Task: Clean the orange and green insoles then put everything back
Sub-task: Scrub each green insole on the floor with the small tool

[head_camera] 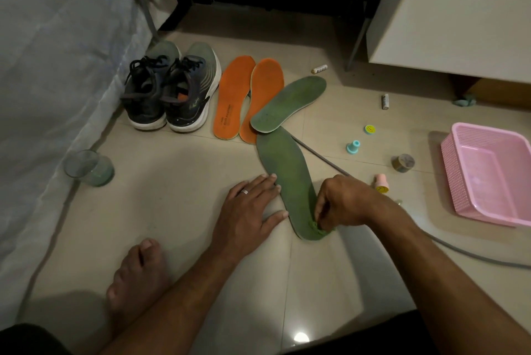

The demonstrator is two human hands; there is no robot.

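Two orange insoles (230, 96) lie side by side on the tiled floor, right of a pair of dark sneakers (169, 90). One green insole (288, 103) lies slanted across the right orange one. The nearer green insole (283, 170) stretches toward me. My left hand (250, 211) lies flat with straight fingers, its fingertips on that insole's left edge. My right hand (342, 202) is curled over the insole's near end, pinching a small green cloth (314, 225) against it.
A glass cup (89, 167) stands at the left by a plastic-covered bed. A pink basket (491, 176) sits at the right. Small toys, a tape roll (403, 163) and two batteries are scattered between it and the insoles. My bare foot (138, 274) rests near the bottom left.
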